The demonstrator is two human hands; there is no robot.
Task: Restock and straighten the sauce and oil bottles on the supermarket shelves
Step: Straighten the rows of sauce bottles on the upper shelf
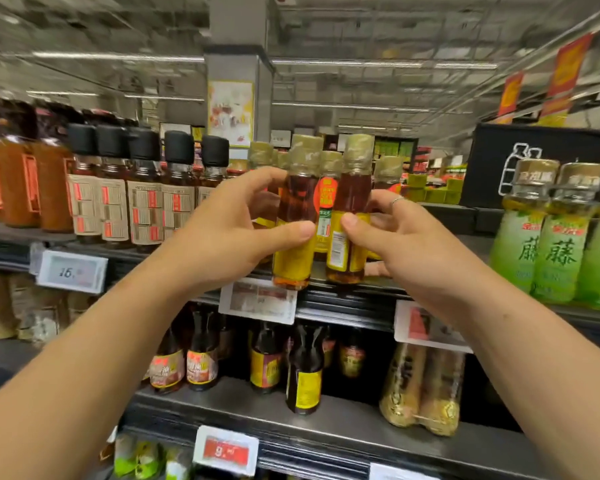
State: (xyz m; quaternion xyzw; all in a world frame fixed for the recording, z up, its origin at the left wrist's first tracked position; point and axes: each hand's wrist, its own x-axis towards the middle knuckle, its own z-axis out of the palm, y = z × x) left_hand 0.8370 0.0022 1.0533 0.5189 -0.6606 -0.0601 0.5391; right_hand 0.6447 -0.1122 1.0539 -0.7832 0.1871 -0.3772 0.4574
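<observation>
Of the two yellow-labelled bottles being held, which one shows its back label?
The bottle in the right hand: this right bottle shows a white printed panel. The left bottle, in the left hand, shows plain yellow.

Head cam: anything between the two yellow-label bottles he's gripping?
Head view: between the left-hand bottle and right-hand bottle shows a third bottle with an orange label, standing behind them on the shelf.

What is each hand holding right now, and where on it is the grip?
The left hand grips one gold-capped oil bottle around its middle. The right hand grips a second matching bottle around its middle, thumb on the yellow label.
</observation>
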